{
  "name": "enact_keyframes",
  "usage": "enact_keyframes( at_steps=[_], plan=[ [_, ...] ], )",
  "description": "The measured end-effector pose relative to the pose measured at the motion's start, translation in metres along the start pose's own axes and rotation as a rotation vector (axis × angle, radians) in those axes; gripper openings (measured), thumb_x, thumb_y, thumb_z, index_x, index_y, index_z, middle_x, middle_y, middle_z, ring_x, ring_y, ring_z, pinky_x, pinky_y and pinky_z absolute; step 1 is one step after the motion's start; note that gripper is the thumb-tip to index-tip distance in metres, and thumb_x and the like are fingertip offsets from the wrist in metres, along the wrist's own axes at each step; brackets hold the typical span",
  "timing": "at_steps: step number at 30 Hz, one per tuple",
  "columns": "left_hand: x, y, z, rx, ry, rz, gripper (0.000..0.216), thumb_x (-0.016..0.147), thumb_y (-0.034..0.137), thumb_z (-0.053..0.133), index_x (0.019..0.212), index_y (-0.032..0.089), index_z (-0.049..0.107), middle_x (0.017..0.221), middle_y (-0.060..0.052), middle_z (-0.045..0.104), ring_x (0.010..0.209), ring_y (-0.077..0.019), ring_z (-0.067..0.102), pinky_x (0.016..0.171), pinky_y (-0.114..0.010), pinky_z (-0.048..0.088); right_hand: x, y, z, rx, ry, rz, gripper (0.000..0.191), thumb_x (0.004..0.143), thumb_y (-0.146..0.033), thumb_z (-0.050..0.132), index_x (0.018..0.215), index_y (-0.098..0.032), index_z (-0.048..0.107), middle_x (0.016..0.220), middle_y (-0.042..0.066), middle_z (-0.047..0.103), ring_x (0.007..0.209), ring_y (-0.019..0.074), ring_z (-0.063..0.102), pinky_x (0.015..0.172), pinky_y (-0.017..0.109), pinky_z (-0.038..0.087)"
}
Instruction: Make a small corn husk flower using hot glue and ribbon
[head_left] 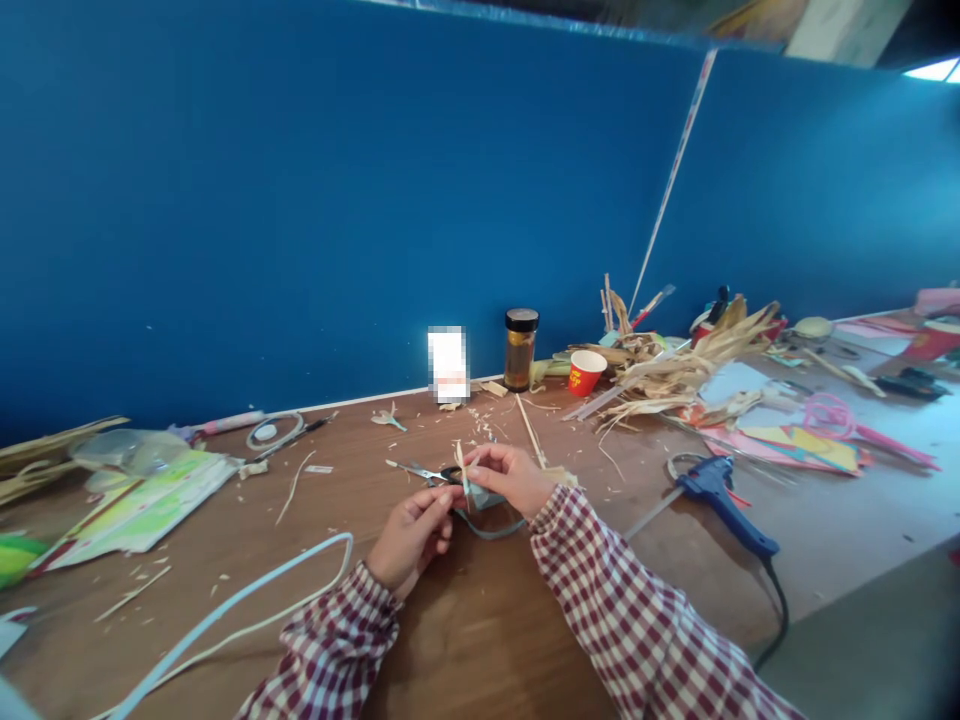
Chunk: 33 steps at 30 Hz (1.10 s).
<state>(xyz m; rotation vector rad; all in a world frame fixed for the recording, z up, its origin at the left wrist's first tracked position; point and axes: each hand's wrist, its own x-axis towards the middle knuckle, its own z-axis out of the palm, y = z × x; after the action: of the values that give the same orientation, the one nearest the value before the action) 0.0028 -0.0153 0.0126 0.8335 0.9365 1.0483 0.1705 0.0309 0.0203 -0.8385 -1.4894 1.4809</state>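
My left hand (412, 528) and my right hand (510, 475) meet over the middle of the table. Pinched in the right fingers is a thin, pale strip of dried husk (460, 462) that stands roughly upright. The left thumb and forefinger are pressed together close to its lower part; whatever lies between them is too small to make out. Just behind the fingers lie scissors (420, 472), their handles partly covered. Under the right hand shows a grey-blue piece (484, 497), with a curved grey band (491, 532) below it.
A blue glue gun (724, 500) lies to the right, its cord trailing off the edge. Dried husks (652, 365), a red paper cup (586, 373) and a dark-lidded jar (520, 350) stand by the blue partition. A white cable (255, 600) crosses the left front.
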Motion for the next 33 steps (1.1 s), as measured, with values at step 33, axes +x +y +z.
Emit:
enact_keyframes(
  at_steps=[33],
  plan=[
    [0.003,-0.004,0.0,0.358,0.08,0.09,0.028,0.064,0.039,0.067,0.064,0.012,0.059,0.046,0.005,0.049,0.038,-0.0041,0.04,0.038,-0.016,0.029,-0.007,-0.009,0.013,-0.303,0.068,-0.023,0.024,0.069,-0.034,0.063,0.08,-0.013,0.065,0.072,0.004,0.066,0.062,0.012,0.056,0.058,0.024,0.044]
  ],
)
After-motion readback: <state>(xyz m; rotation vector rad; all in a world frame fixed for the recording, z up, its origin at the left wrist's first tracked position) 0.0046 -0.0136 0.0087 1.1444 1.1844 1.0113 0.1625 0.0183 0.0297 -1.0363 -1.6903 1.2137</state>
